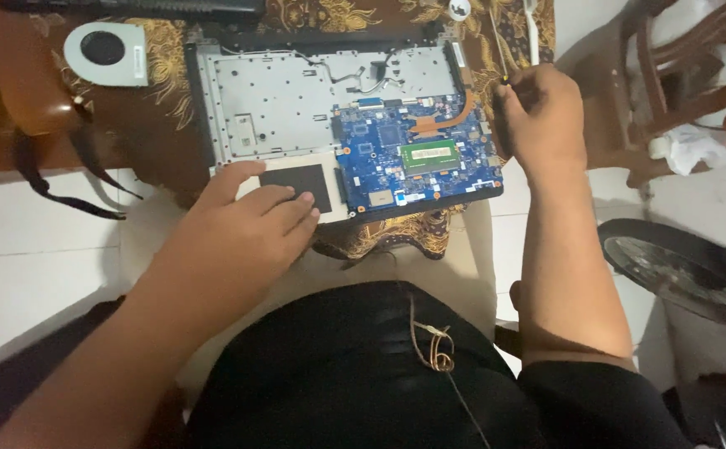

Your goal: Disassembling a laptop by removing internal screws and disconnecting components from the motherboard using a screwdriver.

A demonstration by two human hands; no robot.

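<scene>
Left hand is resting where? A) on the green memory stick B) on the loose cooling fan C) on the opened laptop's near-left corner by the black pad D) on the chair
C: the left hand lies flat on the laptop chassis beside the black pad, far from the fan.

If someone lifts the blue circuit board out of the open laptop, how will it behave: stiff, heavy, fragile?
The circuit board is thin and flat, so probably light and fairly stiff. Its exposed chips and copper pipe suggest it is fragile. Being flat, it should not roll.
</scene>
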